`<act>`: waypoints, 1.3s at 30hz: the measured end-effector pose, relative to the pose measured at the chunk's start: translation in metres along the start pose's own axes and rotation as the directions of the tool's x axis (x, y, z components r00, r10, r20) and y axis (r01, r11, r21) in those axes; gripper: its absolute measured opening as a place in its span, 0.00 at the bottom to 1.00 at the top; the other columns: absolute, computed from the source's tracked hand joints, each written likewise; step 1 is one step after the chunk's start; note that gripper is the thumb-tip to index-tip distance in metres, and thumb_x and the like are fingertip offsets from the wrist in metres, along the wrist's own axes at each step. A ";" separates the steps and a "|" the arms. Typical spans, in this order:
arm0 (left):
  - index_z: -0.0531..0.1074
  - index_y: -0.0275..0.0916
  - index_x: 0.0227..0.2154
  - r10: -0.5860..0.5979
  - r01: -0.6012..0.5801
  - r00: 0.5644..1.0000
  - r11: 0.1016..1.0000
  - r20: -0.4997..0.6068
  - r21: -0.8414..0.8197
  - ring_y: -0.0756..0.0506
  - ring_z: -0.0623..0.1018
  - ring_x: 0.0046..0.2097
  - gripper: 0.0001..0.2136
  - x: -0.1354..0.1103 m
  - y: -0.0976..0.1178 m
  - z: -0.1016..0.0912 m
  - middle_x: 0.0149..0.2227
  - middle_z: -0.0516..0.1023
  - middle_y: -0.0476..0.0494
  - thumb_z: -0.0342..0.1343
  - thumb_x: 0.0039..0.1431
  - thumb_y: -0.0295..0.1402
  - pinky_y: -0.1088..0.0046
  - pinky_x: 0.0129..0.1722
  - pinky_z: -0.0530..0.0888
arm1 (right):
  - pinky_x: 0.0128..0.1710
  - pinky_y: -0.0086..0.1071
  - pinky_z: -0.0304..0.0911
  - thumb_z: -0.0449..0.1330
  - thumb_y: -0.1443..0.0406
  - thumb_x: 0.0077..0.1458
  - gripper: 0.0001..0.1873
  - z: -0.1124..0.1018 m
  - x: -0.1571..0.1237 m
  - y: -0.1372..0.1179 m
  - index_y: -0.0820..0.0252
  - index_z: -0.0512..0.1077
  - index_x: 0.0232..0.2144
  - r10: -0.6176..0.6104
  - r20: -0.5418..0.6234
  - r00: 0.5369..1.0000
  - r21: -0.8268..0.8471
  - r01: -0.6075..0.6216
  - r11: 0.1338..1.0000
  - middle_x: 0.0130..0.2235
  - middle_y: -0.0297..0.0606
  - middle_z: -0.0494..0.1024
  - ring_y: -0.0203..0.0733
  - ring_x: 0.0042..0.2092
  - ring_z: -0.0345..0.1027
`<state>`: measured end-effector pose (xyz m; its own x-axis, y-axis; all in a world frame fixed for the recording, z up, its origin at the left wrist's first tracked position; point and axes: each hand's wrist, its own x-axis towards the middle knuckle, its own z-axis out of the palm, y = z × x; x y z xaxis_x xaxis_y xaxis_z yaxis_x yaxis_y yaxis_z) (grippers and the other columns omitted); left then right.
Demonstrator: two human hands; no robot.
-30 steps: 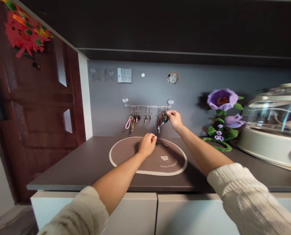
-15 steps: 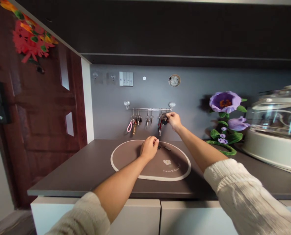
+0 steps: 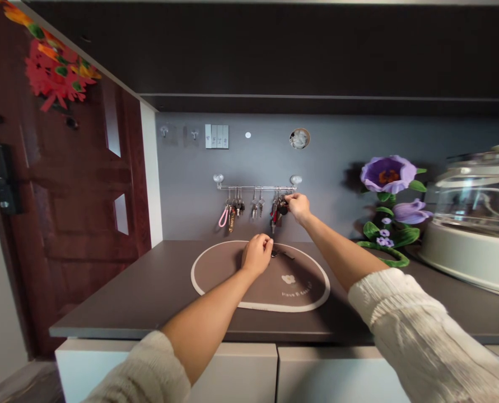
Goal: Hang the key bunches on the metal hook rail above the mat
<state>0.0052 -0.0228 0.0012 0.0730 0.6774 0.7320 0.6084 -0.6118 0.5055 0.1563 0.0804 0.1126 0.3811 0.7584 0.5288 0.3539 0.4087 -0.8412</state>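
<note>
My right hand (image 3: 298,208) is at the right end of a clear hook rail (image 3: 255,187) on the wall, with thumb and forefinger pinched on a dark bunch of keys (image 3: 282,207). A key with red parts (image 3: 274,215) hangs just left of it. Lower down, my left hand (image 3: 257,254) is over the brown oval mat (image 3: 219,274) with its fingers curled together. What it holds, if anything, is hidden. A small dark key-like item (image 3: 289,256) lies on the mat by its fingertips. More keys (image 3: 256,210) and a pink loop strap (image 3: 223,216) hang along the rail.
A purple plush flower (image 3: 387,173) stands on the counter at right, beside a white appliance with a clear cover (image 3: 467,246). A dark cabinet (image 3: 274,50) overhangs the counter. On the left is a brown door (image 3: 81,207). Switches (image 3: 217,136) sit on the wall.
The view has shifted slightly. The dark keys at my right fingertips have turned a little and sit closer to the others on the rail. My left hand stays put over the mat.
</note>
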 end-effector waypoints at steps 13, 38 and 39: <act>0.69 0.39 0.30 -0.015 0.015 1.000 1.000 -0.009 -0.009 0.49 0.71 0.34 0.09 0.002 -0.002 0.001 0.31 0.73 0.46 0.45 0.57 0.33 0.74 0.37 0.67 | 0.21 0.29 0.64 0.59 0.68 0.42 0.04 0.003 -0.010 0.007 0.61 0.67 0.19 0.172 0.017 0.985 0.154 -0.172 0.973 0.20 0.35 0.70 0.34 0.22 0.65; 0.69 0.38 0.30 -0.162 0.166 0.980 0.986 -0.118 0.032 0.48 0.71 0.39 0.09 0.007 -0.014 -0.010 0.34 0.74 0.44 0.45 0.56 0.31 0.72 0.41 0.66 | 0.39 0.31 0.60 0.55 0.65 0.45 0.08 -0.027 -0.085 0.019 0.62 0.70 0.31 -0.116 0.110 0.987 -0.024 0.120 0.993 0.34 0.38 0.75 0.36 0.35 0.66; 0.69 0.38 0.30 -0.160 0.165 0.981 0.986 -0.113 0.035 0.48 0.71 0.39 0.09 0.007 -0.015 -0.010 0.34 0.74 0.44 0.45 0.56 0.31 0.72 0.41 0.66 | 0.39 0.31 0.60 0.56 0.65 0.45 0.08 -0.029 -0.091 0.022 0.62 0.70 0.31 -0.124 0.137 0.983 -0.027 0.129 0.991 0.34 0.38 0.76 0.36 0.34 0.66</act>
<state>-0.0112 -0.0132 0.0037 -0.1147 0.7161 0.6885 0.6395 -0.4771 0.6028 0.1537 0.0054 0.0491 0.2138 0.7642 0.6085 0.4228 0.4891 -0.7629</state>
